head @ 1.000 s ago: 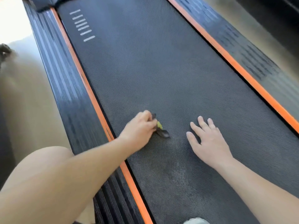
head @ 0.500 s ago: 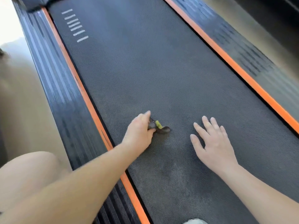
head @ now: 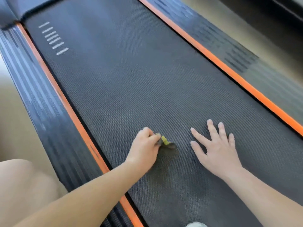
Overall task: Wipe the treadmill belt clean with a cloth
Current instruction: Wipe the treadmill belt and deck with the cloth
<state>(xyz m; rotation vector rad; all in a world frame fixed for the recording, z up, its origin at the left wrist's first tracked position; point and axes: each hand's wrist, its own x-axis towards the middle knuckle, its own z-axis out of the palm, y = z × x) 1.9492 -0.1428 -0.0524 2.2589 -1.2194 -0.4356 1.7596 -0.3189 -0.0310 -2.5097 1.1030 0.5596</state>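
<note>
A dark treadmill belt (head: 131,82) with a bumpy, dotted skin is seen from above. It is edged by an orange strip (head: 68,110) on the left and another orange strip (head: 229,72) on the right. Outside each strip a black side rail (head: 37,99) with grey lines is seen. A row of short white marks (head: 54,38) is printed near the far left corner of the belt.

The left hand (head: 145,149) is curled up on the belt, close to the left orange strip. Its grip is closed tight on a small dark thing with a yellow-green bit (head: 165,141). It may be a bunched-up cloth, but it is too small and blurry to be sure. The small thing is pressed down on the belt, just right of the fingers.

The right hand (head: 216,151) is laid flat on the belt, near the small thing but not touching it. Its grip is wide apart, with the fingers spread, and nothing is held in it.

A bare knee (head: 24,182) is seen at the lower left, beside the rail. A dull, greyish patch (head: 185,194) is seen on the belt between the two arms.
</note>
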